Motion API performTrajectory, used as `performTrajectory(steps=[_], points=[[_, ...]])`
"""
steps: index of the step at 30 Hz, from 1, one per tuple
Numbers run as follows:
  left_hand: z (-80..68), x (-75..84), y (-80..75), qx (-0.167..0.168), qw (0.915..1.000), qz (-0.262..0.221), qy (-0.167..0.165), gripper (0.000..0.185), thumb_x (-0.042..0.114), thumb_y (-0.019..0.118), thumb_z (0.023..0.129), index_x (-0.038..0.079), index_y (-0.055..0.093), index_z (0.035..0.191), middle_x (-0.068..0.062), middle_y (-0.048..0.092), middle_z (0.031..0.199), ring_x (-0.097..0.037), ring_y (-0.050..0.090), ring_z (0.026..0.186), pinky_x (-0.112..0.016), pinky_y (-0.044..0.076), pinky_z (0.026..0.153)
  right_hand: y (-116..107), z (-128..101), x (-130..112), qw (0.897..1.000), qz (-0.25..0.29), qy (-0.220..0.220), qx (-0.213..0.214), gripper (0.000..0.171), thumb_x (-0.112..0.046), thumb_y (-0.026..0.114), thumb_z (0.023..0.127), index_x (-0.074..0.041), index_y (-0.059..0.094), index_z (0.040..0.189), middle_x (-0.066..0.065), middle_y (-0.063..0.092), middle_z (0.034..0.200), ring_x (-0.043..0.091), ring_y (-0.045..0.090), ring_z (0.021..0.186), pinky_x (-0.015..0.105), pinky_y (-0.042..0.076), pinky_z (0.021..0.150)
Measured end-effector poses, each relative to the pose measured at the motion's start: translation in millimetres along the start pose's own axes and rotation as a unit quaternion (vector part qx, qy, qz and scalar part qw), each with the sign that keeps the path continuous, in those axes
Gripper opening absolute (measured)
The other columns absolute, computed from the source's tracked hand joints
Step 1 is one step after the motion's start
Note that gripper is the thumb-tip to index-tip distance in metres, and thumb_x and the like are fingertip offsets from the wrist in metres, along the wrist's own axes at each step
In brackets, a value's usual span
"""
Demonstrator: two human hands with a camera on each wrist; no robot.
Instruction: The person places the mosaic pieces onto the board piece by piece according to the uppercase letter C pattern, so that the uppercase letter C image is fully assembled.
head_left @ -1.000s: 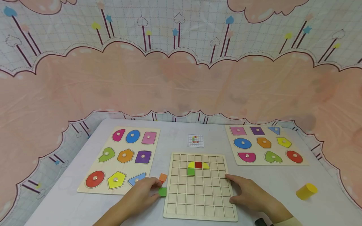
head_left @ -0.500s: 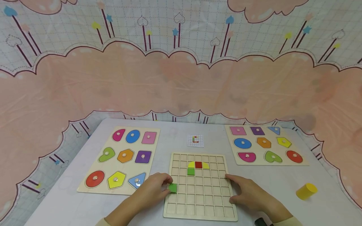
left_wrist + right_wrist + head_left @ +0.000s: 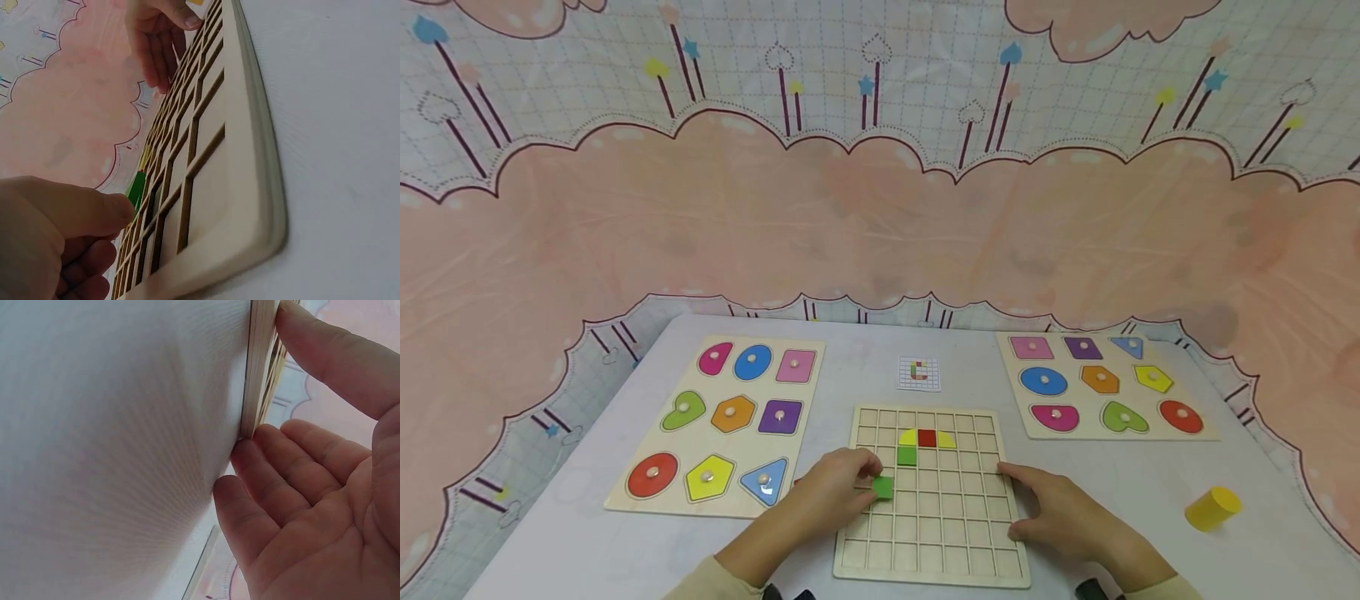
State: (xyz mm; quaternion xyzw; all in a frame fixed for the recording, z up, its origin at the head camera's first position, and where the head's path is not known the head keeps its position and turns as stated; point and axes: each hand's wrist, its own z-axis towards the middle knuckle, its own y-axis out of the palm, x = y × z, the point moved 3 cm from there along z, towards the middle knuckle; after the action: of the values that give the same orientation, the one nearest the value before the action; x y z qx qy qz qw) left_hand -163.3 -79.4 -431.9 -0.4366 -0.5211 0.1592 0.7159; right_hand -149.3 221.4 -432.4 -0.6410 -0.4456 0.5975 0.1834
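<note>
The left hand (image 3: 831, 492) pinches a small green square tile (image 3: 883, 487) over the wooden grid board (image 3: 992, 575). Best lowered flat, square to its cell. The right hand (image 3: 1060, 512), fingers relaxed, steadies the board's edge.

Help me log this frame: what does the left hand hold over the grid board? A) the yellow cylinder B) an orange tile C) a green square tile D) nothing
C: the left hand pinches a green tile over the grid board, below the placed green one.
</note>
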Motion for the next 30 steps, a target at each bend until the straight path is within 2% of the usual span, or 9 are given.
performTrajectory(steps=[7, 14, 20, 30], points=[[8.7, 4.6, 4.8, 0.008, 0.9999, -0.006, 0.013, 0.020, 0.003, 0.076, 0.082, 0.008, 0.067, 0.099, 0.004, 0.062, 0.091, -0.012, 0.054, 0.084, -0.031, 0.052, 0.078, 0, 2, 1, 1.000, 0.002, 0.005, -0.004, 0.080, -0.017, 0.089, 0.070, -0.006, 0.055, 0.141, 0.014, 0.055, 0.141, 0.041, 0.045, 0.134, 0.060, 0.034, 0.108], [15.4, 9.4, 8.2, 0.006, 1.0000, -0.002, -0.005, 0.020, 0.010, 0.077, 0.085, 0.010, 0.068, 0.102, 0.006, 0.062, 0.093, -0.011, 0.054, 0.085, -0.031, 0.052, 0.078, 0, 2, 1, 1.000, 0.001, 0.006, -0.004, 0.080, -0.016, 0.089, 0.070, -0.006, 0.055, 0.141, 0.014, 0.055, 0.141, 0.041, 0.045, 0.134, 0.059, 0.035, 0.108], [16.5, 13.3, 9.0, 0.015, 0.9998, 0.006, -0.013, 0.021, 0.010, 0.078, 0.084, 0.010, 0.068, 0.102, 0.003, 0.065, 0.096, -0.013, 0.058, 0.089, -0.036, 0.053, 0.079, 0, 2, 1, 1.000, 0.002, 0.004, -0.003, 0.080, -0.016, 0.089, 0.070, -0.006, 0.055, 0.141, 0.015, 0.055, 0.141, 0.041, 0.045, 0.134, 0.060, 0.035, 0.108], [19.2, 12.7, 11.4, 0.018, 0.9997, 0.006, -0.012, 0.022, 0.011, 0.078, 0.084, 0.010, 0.068, 0.104, 0.002, 0.067, 0.099, -0.016, 0.062, 0.096, -0.040, 0.054, 0.085, 0, 2, 1, 1.000, 0.002, 0.008, -0.004, 0.080, -0.016, 0.089, 0.070, -0.006, 0.054, 0.142, 0.015, 0.055, 0.141, 0.041, 0.045, 0.134, 0.060, 0.035, 0.108]])
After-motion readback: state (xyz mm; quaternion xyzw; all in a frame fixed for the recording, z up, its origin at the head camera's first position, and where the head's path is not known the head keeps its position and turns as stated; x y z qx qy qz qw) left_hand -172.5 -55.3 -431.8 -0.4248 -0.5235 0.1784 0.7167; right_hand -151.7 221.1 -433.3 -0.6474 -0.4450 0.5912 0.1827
